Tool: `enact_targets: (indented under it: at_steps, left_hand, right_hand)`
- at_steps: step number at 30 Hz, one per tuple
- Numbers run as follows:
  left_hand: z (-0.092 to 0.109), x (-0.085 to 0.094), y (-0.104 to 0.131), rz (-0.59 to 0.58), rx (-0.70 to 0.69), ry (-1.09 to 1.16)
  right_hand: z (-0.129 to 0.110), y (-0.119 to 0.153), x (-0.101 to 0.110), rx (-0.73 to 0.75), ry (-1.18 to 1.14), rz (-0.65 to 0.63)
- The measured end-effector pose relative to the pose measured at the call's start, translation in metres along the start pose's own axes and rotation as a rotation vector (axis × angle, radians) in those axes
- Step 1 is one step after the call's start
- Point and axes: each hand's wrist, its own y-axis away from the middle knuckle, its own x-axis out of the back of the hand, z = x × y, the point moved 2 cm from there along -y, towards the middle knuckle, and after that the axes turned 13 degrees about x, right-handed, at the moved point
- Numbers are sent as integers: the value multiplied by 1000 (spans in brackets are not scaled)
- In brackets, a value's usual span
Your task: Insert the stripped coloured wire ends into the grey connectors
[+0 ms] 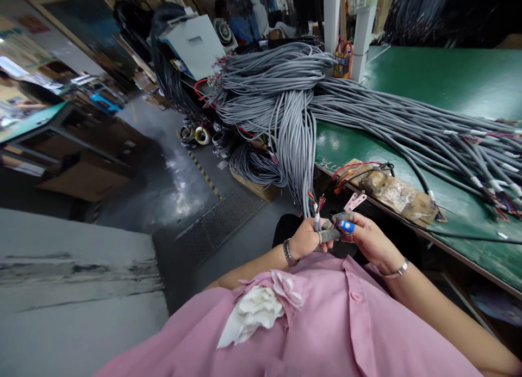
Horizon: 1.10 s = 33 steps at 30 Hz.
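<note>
Evidently, your left grip (305, 239) is grasping a grey cable end (317, 221), its long axis pointing to twelve o'clock; your right grip (374, 243), at three, is pinching coloured wires (336, 223).

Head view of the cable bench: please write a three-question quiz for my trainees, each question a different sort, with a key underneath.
1. Multiple choice. The left hand holds a round, smooth-sheathed cable. What colour is its sheath?
A. Yellow
B. Grey
C. Green

2. True or false: The stained, rough, wooden-looking block lies on the floor.

3. Short answer. Which hand has the bright blue wrap on one of its digits?

Key
1. B.
2. False; it lies on the smooth green tabletop, near the edge.
3. The right hand.
</note>
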Motion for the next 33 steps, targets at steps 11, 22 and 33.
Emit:
enact_targets:
  at_steps: [11,22,33]
  left_hand:
    - [6,-2,2,90,18,2]
    - [13,2,-6,-145,106,203]
    - [21,-3,-27,-253,140,237]
  right_hand:
    - [9,2,5,117,100,208]
    - [-3,-15,29,38,-160,188]
    - [-6,-29,11,109,-157,228]
